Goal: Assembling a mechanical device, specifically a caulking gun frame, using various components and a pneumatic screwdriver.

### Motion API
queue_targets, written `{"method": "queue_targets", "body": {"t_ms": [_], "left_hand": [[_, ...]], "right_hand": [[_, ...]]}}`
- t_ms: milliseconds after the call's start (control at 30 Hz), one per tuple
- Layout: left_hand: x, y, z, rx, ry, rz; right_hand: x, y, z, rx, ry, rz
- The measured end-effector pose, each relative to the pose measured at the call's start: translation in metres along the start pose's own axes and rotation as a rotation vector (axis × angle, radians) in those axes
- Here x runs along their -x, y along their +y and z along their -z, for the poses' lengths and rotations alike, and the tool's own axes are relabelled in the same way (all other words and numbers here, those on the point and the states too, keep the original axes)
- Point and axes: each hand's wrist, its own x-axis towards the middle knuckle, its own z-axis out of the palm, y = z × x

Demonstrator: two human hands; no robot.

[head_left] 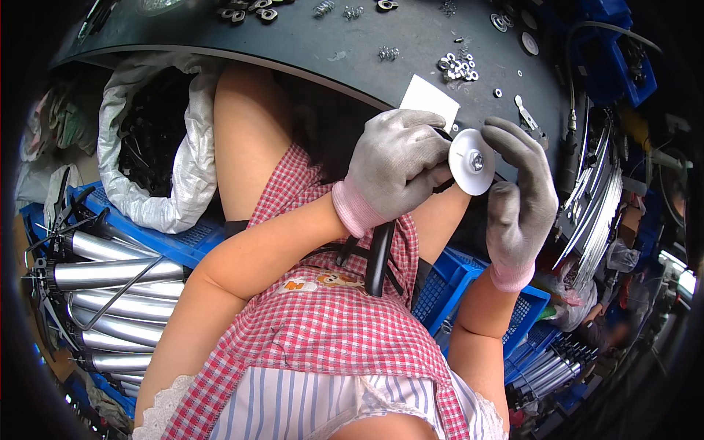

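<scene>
My left hand (392,165), in a grey glove with a pink cuff, is closed around the top of a curved black tube (378,257) that hangs down over my lap. A white round disc (469,161) with a metal nut at its centre sits on the tube's end. My right hand (521,194), gloved the same way, pinches the disc's rim with thumb and fingers. Both hands are held just below the edge of the dark round table (308,44).
Loose nuts (458,67), washers and springs lie on the table, with a white card (429,99) at its edge. A white sack of black parts (150,147) stands at left. Blue crates hold silver tubes (117,293) at left; another blue crate (458,286) sits right.
</scene>
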Motion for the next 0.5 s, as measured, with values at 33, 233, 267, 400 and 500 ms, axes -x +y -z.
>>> {"method": "queue_targets", "body": {"t_ms": [33,233,267,400,500], "left_hand": [[0.0,0.001,0.001,-0.001,-0.011,0.002],[0.0,0.001,-0.001,0.025,0.004,0.022],[0.0,0.0,-0.001,0.025,0.003,0.021],[0.001,-0.001,-0.001,-0.008,-0.02,-0.011],[0.002,-0.003,-0.002,-0.018,-0.002,-0.002]], "right_hand": [[0.003,0.004,-0.004,-0.076,0.099,-0.032],[0.002,0.01,-0.006,-0.119,-0.054,-0.031],[0.002,0.01,-0.009,-0.118,-0.052,-0.031],[0.001,0.006,-0.016,-0.233,0.152,-0.003],[-0.007,-0.001,-0.013,-0.124,0.146,0.045]]}}
